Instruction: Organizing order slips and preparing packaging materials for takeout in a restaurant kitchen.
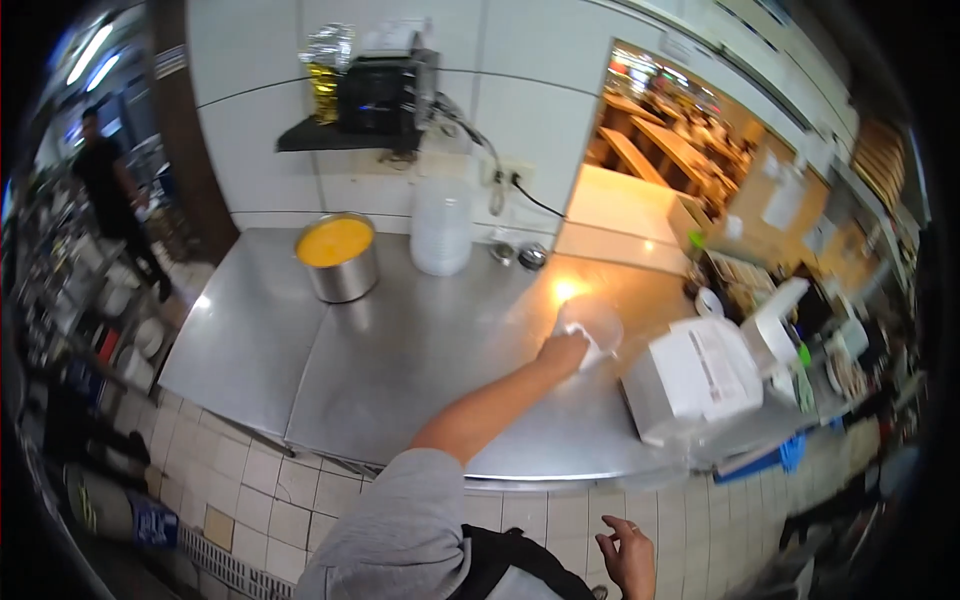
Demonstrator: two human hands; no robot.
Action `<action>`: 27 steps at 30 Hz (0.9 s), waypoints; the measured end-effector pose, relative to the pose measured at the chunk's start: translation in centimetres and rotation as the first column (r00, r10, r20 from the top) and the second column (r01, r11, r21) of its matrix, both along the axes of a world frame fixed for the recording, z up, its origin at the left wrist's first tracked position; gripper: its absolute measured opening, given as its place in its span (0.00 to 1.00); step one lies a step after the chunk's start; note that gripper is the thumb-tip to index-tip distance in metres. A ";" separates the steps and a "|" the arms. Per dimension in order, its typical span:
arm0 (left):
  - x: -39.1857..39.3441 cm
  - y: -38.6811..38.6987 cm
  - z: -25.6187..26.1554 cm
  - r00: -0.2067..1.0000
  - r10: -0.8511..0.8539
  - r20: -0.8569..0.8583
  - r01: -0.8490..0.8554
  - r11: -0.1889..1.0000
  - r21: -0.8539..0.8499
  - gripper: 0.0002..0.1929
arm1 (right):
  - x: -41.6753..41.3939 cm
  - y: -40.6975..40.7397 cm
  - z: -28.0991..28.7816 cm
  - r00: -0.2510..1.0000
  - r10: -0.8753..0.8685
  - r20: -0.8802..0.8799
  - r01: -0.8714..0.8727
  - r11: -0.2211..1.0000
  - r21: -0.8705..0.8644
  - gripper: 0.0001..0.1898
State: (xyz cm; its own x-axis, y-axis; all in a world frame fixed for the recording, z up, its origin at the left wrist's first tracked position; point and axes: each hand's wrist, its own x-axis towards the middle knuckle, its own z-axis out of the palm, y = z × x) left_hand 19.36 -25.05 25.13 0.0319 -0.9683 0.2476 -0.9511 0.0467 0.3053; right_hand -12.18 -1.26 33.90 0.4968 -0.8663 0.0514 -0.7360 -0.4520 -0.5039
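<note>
My left hand (564,354) reaches over a stainless steel counter (420,360), its fingers closed on a white cloth or paper (594,351). Touching or just beyond it is a round, clear plastic lid or container (596,319); the exact contact is unclear. Below the counter's front edge, my right hand (630,559) hangs with fingers apart and holds nothing. A steel pot of yellow-orange liquid (337,259) stands at the back left, and a stack of translucent plastic containers (441,229) is beside it, near the wall.
A white box or bag (694,379) sits on the counter's right side. Small metal items (532,256) lie by the wall. A black shelf (349,137) carries a dark device. Beyond the doorway at left stands a person (109,187). A serving opening (667,142) is at the back right.
</note>
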 end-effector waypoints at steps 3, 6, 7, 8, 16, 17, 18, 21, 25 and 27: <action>-0.1 7.6 2.4 1.000 0.003 -0.012 -0.003 0.997 0.076 0.10 | 3.5 -5.3 0.9 0.977 0.159 0.142 -0.140 0.981 -0.134 0.13; 1.4 13.4 4.3 0.986 -0.065 -0.155 0.072 0.997 0.038 0.20 | 9.7 -10.5 1.4 0.928 0.287 0.239 -0.233 0.945 -0.230 0.12; 2.7 14.4 5.7 0.986 -0.096 -0.136 0.102 0.994 0.041 0.26 | 11.8 -12.0 1.2 0.919 0.306 0.247 -0.249 0.940 -0.235 0.12; 4.6 14.9 7.3 0.985 -0.075 -0.154 0.073 0.997 -0.017 0.26 | 13.7 -13.2 1.1 0.901 0.366 0.235 -0.306 0.917 -0.255 0.12; 30.5 11.1 32.5 0.900 0.435 -0.038 -0.196 0.325 -0.925 0.13 | 20.9 -15.5 2.4 0.865 0.479 0.151 -0.431 0.862 -0.265 0.11; 33.7 10.4 34.4 0.888 0.441 -0.128 -0.311 0.372 -0.875 0.16 | 21.5 -15.2 3.2 0.871 0.464 0.163 -0.415 0.871 -0.265 0.11; 36.0 9.5 35.9 0.863 0.482 -0.155 -0.342 0.328 -0.881 0.19 | 22.1 -15.2 3.7 0.877 0.448 0.175 -0.396 0.879 -0.266 0.10; 40.8 6.1 38.0 0.848 0.437 -0.301 -0.485 0.407 -0.774 0.21 | 22.6 -15.7 3.4 0.907 0.412 0.083 -0.392 0.900 -0.189 0.07; 54.4 9.7 45.5 0.297 0.768 0.567 -0.334 0.640 -0.692 0.26 | 26.6 -17.4 2.2 0.838 0.537 -0.095 -0.539 0.842 0.004 0.09; 47.0 3.1 38.8 0.709 0.627 -0.322 -0.579 0.258 -0.773 0.25 | 24.5 -20.4 -2.2 0.859 0.466 -0.213 -0.476 0.879 0.002 0.11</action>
State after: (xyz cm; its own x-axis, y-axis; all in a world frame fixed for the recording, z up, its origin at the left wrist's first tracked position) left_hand 66.34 -21.93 63.90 0.4842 -0.0483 0.8736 -0.8242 -0.3604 0.4368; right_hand 12.34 -21.70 31.69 0.8489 -0.5254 -0.0572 -0.5119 -0.7903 -0.3367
